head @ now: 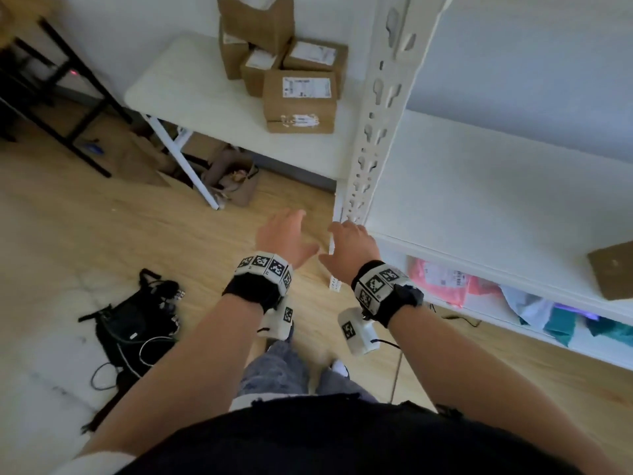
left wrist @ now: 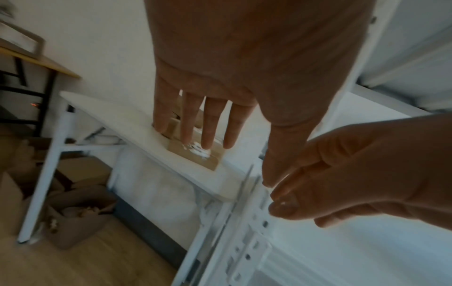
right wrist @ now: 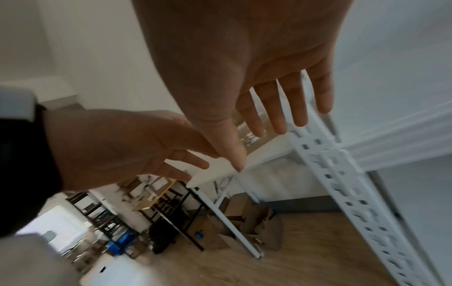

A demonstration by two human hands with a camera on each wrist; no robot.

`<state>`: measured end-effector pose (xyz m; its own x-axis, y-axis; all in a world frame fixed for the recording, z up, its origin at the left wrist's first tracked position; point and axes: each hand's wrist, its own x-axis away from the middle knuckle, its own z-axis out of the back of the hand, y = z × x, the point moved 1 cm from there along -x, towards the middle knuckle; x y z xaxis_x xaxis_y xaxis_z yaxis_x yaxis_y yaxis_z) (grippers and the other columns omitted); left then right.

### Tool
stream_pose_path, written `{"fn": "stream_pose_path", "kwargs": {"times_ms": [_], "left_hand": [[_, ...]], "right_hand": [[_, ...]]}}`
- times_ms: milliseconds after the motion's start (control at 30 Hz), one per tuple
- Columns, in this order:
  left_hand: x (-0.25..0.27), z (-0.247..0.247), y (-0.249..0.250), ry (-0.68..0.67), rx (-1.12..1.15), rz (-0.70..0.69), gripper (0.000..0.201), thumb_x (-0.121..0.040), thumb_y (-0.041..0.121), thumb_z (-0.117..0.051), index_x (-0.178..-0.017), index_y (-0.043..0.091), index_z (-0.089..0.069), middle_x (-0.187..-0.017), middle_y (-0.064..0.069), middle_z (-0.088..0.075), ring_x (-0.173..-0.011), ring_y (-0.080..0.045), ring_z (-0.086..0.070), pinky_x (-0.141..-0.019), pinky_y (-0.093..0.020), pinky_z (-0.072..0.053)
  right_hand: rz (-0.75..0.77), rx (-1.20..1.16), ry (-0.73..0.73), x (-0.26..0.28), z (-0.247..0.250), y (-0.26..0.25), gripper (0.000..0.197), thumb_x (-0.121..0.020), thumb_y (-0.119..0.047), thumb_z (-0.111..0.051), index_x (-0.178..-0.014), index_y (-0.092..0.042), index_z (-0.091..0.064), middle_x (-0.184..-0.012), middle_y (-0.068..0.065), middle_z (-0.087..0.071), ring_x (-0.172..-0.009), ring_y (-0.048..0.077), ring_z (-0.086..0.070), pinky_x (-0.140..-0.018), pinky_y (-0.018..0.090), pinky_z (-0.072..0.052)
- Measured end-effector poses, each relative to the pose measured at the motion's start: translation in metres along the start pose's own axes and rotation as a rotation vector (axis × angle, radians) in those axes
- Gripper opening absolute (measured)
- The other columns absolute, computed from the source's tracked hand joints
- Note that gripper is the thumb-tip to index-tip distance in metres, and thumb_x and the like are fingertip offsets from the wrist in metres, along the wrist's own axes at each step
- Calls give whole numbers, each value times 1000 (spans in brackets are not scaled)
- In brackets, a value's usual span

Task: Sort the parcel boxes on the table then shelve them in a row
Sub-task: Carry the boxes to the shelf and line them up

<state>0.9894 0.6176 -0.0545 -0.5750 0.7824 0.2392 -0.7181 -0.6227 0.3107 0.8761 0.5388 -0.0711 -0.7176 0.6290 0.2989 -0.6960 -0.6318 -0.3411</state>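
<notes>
Several brown parcel boxes (head: 298,101) with white labels stand bunched on the white table (head: 191,97), close to its right end. One more brown box (head: 613,269) lies on the white shelf (head: 479,200) at the right edge. My left hand (head: 284,234) and right hand (head: 349,245) hang side by side in the air above the floor, below the table's front edge, both with straight spread fingers and empty. In the left wrist view my left hand (left wrist: 208,120) points at the nearest box (left wrist: 195,154). In the right wrist view my right hand (right wrist: 281,108) is beside the shelf post (right wrist: 342,183).
The perforated white shelf post (head: 373,125) stands between table and shelf. A lower shelf holds pink and teal soft packages (head: 445,279). A black bag with cables (head: 133,320) lies on the wooden floor at left. A brown bag (head: 233,180) sits under the table.
</notes>
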Motion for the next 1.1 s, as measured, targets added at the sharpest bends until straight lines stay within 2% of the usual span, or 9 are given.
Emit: {"fn": "stream_pose_path", "kwargs": {"times_ms": [133, 300, 400, 533, 633, 733, 867, 1000, 1100], "left_hand": [[-15, 28, -45, 75, 61, 84, 72, -84, 47, -70, -144, 17, -44, -142, -4, -50, -130, -25, -46, -103, -40, -41], [-55, 66, -102, 133, 130, 118, 74, -83, 52, -70, -143, 16, -45, -143, -5, -48, -131, -28, -43, -105, -44, -42], [-89, 96, -134, 158, 151, 100, 76, -84, 55, -69, -144, 18, -43, -142, -4, -48, -130, -26, -43, -104, -45, -43], [-141, 141, -175, 196, 206, 98, 71, -86, 50, -67, -146, 24, -39, -144, -1, -46, -132, -24, -42, -103, -43, -43], [-180, 168, -197, 186, 214, 57, 73, -86, 51, -66, -147, 23, -36, -143, -3, -47, -130, -25, -44, -104, -44, -43], [-218, 186, -207, 150, 232, 12, 76, -86, 51, -66, -148, 23, -35, -144, -4, -46, -132, -26, -43, -106, -44, -40], [-260, 193, -207, 86, 250, -37, 75, -85, 51, -67, -148, 24, -35, -144, -3, -46, -131, -25, -46, -105, -42, -42], [-300, 190, -194, 18, 278, -71, 77, -86, 52, -66, -149, 23, -33, -148, -2, -43, -133, -24, -45, -106, -41, -39], [-335, 180, -184, -25, 313, -81, 79, -86, 49, -68, -150, 24, -32, -150, -1, -42, -135, -24, -44, -109, -42, -38]], "right_hand": [[139, 12, 32, -33, 7, -49, 48, -90, -38, -59, -132, -18, -50, -125, 7, -56, -117, 30, -53, -91, 43, -50], [161, 78, 78, -96, 26, -108, 42, -91, -42, -58, -122, -14, -54, -124, 9, -54, -115, 30, -53, -92, 44, -50], [125, 43, 114, -137, 39, -141, 46, -92, -40, -60, -129, -14, -51, -127, 9, -52, -117, 29, -51, -95, 43, -48], [34, -47, 183, -193, 60, -183, 53, -92, -38, -61, -138, -16, -46, -139, 7, -48, -127, 28, -45, -103, 41, -43], [-67, -101, 244, -229, 76, -202, 54, -91, -37, -62, -138, -15, -48, -137, 9, -49, -125, 29, -47, -100, 42, -46], [-161, -166, 306, -256, 94, -212, 49, -92, -34, -60, -135, -13, -48, -136, 10, -48, -123, 30, -48, -96, 41, -46], [-260, -229, 368, -290, 102, -208, 52, -90, -32, -59, -138, -15, -47, -138, 8, -48, -126, 30, -46, -101, 42, -42], [-351, -254, 400, -322, 111, -189, 51, -89, -33, -58, -136, -17, -48, -134, 7, -49, -122, 28, -47, -98, 40, -42], [-424, -261, 419, -351, 114, -164, 52, -87, -35, -63, -132, -13, -50, -132, 9, -50, -122, 30, -48, -99, 44, -45]]}}
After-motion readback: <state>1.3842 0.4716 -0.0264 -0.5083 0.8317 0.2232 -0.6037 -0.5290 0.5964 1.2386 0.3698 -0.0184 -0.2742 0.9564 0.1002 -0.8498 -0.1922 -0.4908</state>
